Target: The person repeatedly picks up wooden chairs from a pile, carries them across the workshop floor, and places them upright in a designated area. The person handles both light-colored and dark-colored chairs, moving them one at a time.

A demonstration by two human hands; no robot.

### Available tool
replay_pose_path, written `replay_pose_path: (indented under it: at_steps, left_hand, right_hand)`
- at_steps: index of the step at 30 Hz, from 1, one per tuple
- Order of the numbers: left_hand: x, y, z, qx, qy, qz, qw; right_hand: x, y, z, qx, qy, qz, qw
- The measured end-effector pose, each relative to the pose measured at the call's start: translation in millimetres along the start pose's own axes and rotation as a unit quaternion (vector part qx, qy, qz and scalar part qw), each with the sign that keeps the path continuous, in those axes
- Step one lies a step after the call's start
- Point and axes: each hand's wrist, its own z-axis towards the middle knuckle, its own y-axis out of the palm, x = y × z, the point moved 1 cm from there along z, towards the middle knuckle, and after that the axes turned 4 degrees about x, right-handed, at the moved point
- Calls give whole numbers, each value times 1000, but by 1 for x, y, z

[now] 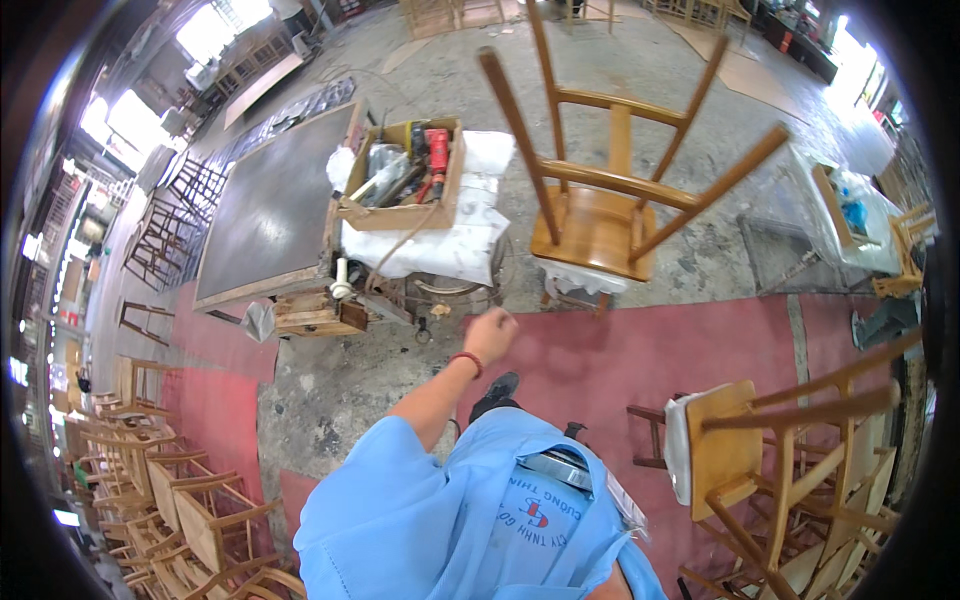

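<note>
My left hand (489, 337), with a red bracelet at the wrist, reaches forward over the red floor covering (690, 345). Its fingers are curled in, and nothing shows in them. Nearest to it is the front of a worktable draped with white wrapping (400, 255). An open cardboard box (408, 218) of tools stands there, with a red power tool (437, 150) inside. Ahead and to the right, an upturned wooden chair (590, 225) rests seat-down on a padded low stand (578, 280). Of my right arm only a sliver of skin shows at the lower edge; its hand is out of view.
A dark-topped table (285, 195) stands at the left, with a wooden crate (318, 314) by its corner. Another tipped chair (735, 440) rests at the right on a padded stool. Several chairs (205, 520) crowd the lower left. A plastic-covered table (845, 215) is at the right.
</note>
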Motion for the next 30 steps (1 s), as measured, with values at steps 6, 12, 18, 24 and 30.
replay_pose_path:
  at_steps: [6,12,18,24,30]
  left_hand:
    - [-117,-178,132,402,-95,5,911]
    - [-212,-223,236,187,-298,-284,892]
    - [-150,-218,217,289,-188,-336,876]
    - [60,-106,118,10,100,-306,947]
    - [239,-16,3,-283,385,-353,805]
  right_hand:
    - [-89,104,-9,32,-99,-61,993]
    - [-133,163,-22,-6,-203,-72,976]
    - [-167,200,-67,100,-332,-286,893]
    - [-241,266,-178,96,-659,-203,718]
    - [-262,223,-241,282,-757,-73,584]
